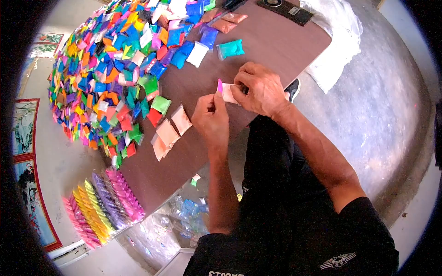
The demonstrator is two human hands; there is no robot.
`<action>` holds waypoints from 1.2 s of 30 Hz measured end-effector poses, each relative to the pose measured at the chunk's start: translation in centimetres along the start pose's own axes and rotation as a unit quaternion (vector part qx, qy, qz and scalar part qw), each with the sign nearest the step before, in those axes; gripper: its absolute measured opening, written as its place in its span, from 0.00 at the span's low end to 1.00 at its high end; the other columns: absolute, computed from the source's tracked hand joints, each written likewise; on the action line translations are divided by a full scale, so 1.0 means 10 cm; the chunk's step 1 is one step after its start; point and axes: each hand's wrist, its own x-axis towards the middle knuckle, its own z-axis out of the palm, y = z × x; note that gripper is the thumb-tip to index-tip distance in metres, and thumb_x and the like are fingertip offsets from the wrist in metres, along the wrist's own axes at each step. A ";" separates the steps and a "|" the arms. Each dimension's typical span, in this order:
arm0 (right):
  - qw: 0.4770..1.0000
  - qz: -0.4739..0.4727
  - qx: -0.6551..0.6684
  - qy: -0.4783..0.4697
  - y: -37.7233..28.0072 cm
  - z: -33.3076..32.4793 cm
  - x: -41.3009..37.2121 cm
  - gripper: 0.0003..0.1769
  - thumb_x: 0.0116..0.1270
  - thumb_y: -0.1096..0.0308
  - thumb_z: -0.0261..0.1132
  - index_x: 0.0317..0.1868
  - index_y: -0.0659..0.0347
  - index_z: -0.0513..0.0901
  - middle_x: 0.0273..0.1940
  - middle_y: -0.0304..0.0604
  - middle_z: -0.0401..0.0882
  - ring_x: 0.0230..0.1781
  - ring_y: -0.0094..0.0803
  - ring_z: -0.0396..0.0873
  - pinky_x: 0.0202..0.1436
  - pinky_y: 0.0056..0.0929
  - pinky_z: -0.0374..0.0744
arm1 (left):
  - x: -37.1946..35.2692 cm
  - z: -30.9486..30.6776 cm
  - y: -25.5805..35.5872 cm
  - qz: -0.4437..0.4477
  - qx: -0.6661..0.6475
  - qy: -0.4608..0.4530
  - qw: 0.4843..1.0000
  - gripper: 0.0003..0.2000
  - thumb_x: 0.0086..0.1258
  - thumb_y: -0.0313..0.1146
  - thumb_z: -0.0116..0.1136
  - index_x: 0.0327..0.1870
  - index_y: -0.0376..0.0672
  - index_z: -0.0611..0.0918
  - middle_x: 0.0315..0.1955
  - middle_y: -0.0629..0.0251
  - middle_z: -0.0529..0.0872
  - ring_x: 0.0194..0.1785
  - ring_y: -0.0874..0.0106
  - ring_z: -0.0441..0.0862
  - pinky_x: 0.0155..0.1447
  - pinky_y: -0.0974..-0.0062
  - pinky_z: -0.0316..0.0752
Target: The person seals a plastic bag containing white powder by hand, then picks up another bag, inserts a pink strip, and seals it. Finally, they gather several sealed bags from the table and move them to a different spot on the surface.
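Observation:
Between my two hands is a small peach-coloured plastic packet point(229, 94), held just above the brown table. My left hand point(210, 112) pinches its left end, where a bright pink piece point(219, 85) sticks up from the fingertips. At the other end, the bent fingers of my right hand point(261, 89) are closed on the packet and partly cover it. Several similar peach-coloured packets point(168, 133) lie overlapping on the table, left of my left hand. A teal packet point(231, 48) rests beyond my hands.
A large heap of multicoloured packets point(106, 83) covers the table's left side. Rows of sorted packets point(102, 207) stand at the near-left corner. A dark flat device point(287, 10) lies at the far edge, beside white plastic sheeting point(336, 41). Clear plastic bags point(189, 214) lie below the table.

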 end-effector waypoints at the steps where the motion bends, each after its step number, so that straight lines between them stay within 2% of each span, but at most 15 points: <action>1: 1.000 0.001 -0.001 -0.003 0.00 -0.01 0.00 0.07 0.58 0.65 0.73 0.30 0.59 0.84 0.38 0.44 0.83 0.39 0.44 0.84 0.42 0.42 0.84 | 0.01 0.00 -0.02 0.001 -0.001 0.001 1.000 0.08 0.74 0.32 0.69 0.35 0.36 0.85 0.27 0.69 0.85 0.29 0.78 0.78 0.37 0.74 0.75; 7: 1.000 0.007 0.021 0.018 -0.03 -0.01 -0.03 0.07 0.58 0.66 0.72 0.32 0.60 0.86 0.40 0.46 0.85 0.39 0.46 0.85 0.43 0.41 0.85 | -0.02 -0.03 0.03 -0.013 0.006 0.022 1.000 0.08 0.74 0.32 0.68 0.35 0.37 0.85 0.27 0.68 0.86 0.30 0.78 0.79 0.38 0.74 0.76; 9: 1.000 0.000 0.020 0.018 -0.01 -0.01 -0.02 0.07 0.58 0.66 0.72 0.32 0.61 0.86 0.41 0.46 0.85 0.39 0.46 0.85 0.43 0.41 0.85 | -0.05 -0.03 0.06 0.048 -0.006 -0.016 0.999 0.07 0.73 0.29 0.68 0.35 0.37 0.85 0.28 0.66 0.86 0.30 0.77 0.79 0.37 0.74 0.76; 10: 1.000 -0.006 0.018 0.018 0.00 -0.01 -0.02 0.07 0.58 0.66 0.72 0.32 0.61 0.86 0.41 0.46 0.85 0.39 0.46 0.86 0.44 0.41 0.85 | -0.06 -0.01 0.06 0.047 -0.005 -0.017 0.999 0.07 0.73 0.29 0.68 0.35 0.37 0.85 0.28 0.66 0.86 0.30 0.77 0.79 0.37 0.74 0.76; 12: 1.000 -0.006 0.014 0.014 0.00 -0.01 -0.02 0.07 0.58 0.66 0.72 0.32 0.61 0.86 0.40 0.46 0.85 0.39 0.46 0.86 0.43 0.41 0.85 | -0.06 0.02 0.07 0.123 0.032 -0.044 0.991 0.06 0.71 0.27 0.69 0.34 0.37 0.84 0.27 0.63 0.85 0.29 0.75 0.80 0.36 0.74 0.75; 16: 1.000 -0.015 0.017 0.016 0.02 -0.01 0.00 0.08 0.58 0.66 0.72 0.31 0.61 0.86 0.39 0.46 0.84 0.38 0.46 0.85 0.43 0.41 0.84 | -0.02 0.06 0.05 0.122 0.006 -0.036 0.992 0.05 0.70 0.26 0.69 0.34 0.37 0.84 0.26 0.61 0.85 0.28 0.74 0.80 0.35 0.73 0.75; 18: 1.000 -0.013 0.017 0.006 0.02 -0.02 0.00 0.07 0.58 0.66 0.72 0.31 0.61 0.86 0.38 0.46 0.84 0.38 0.46 0.84 0.43 0.41 0.84 | 0.00 0.08 -0.04 0.127 0.011 -0.008 0.992 0.06 0.70 0.26 0.69 0.33 0.36 0.84 0.25 0.65 0.84 0.28 0.76 0.79 0.35 0.74 0.75; 19: 1.000 -0.012 0.017 -0.002 0.02 -0.02 0.00 0.07 0.58 0.66 0.72 0.31 0.61 0.86 0.38 0.46 0.84 0.38 0.46 0.84 0.43 0.41 0.83 | 0.00 0.07 -0.06 0.126 0.011 -0.009 0.992 0.06 0.70 0.26 0.69 0.33 0.36 0.84 0.25 0.65 0.84 0.28 0.76 0.79 0.35 0.74 0.75; 21: 1.000 -0.011 0.017 -0.005 0.01 -0.03 0.00 0.07 0.58 0.66 0.72 0.31 0.61 0.86 0.38 0.45 0.84 0.39 0.46 0.84 0.43 0.41 0.83 | 0.01 0.06 -0.09 0.044 -0.020 -0.002 0.999 0.07 0.72 0.28 0.69 0.34 0.36 0.85 0.24 0.70 0.84 0.29 0.79 0.77 0.36 0.75 0.74; 24: 1.000 -0.011 0.014 -0.007 -0.01 -0.02 0.00 0.07 0.59 0.66 0.72 0.31 0.61 0.86 0.38 0.45 0.83 0.39 0.45 0.84 0.43 0.42 0.83 | 0.04 0.02 -0.08 0.000 0.001 0.002 1.000 0.08 0.73 0.30 0.69 0.34 0.36 0.85 0.26 0.73 0.84 0.30 0.81 0.76 0.36 0.76 0.74; 28: 1.000 -0.005 0.020 -0.008 0.01 -0.02 -0.01 0.08 0.59 0.65 0.72 0.31 0.61 0.86 0.38 0.45 0.83 0.40 0.45 0.84 0.43 0.42 0.83 | 0.03 0.03 -0.09 -0.011 -0.005 0.043 0.999 0.09 0.73 0.32 0.69 0.34 0.36 0.85 0.27 0.72 0.84 0.30 0.80 0.76 0.37 0.76 0.74; 31: 1.000 -0.002 0.024 0.001 0.01 -0.01 -0.02 0.07 0.59 0.65 0.72 0.31 0.60 0.86 0.38 0.45 0.84 0.40 0.45 0.85 0.44 0.42 0.84 | 0.00 0.00 -0.03 0.004 0.004 0.041 0.999 0.09 0.74 0.31 0.69 0.34 0.36 0.85 0.28 0.71 0.85 0.30 0.80 0.76 0.36 0.76 0.74; 34: 1.000 -0.011 0.021 0.014 0.02 0.01 -0.02 0.07 0.59 0.65 0.72 0.32 0.60 0.86 0.39 0.45 0.84 0.40 0.45 0.85 0.44 0.41 0.84 | -0.03 0.01 0.02 0.048 -0.017 -0.013 0.999 0.08 0.74 0.30 0.68 0.34 0.36 0.84 0.27 0.69 0.85 0.30 0.79 0.77 0.36 0.76 0.74; 36: 0.999 -0.014 0.025 0.019 0.02 0.01 -0.02 0.07 0.59 0.66 0.73 0.31 0.59 0.86 0.38 0.44 0.84 0.39 0.45 0.85 0.43 0.41 0.84 | -0.02 0.03 0.01 0.123 0.026 -0.044 0.991 0.05 0.73 0.27 0.66 0.37 0.35 0.84 0.29 0.59 0.86 0.30 0.68 0.83 0.36 0.70 0.77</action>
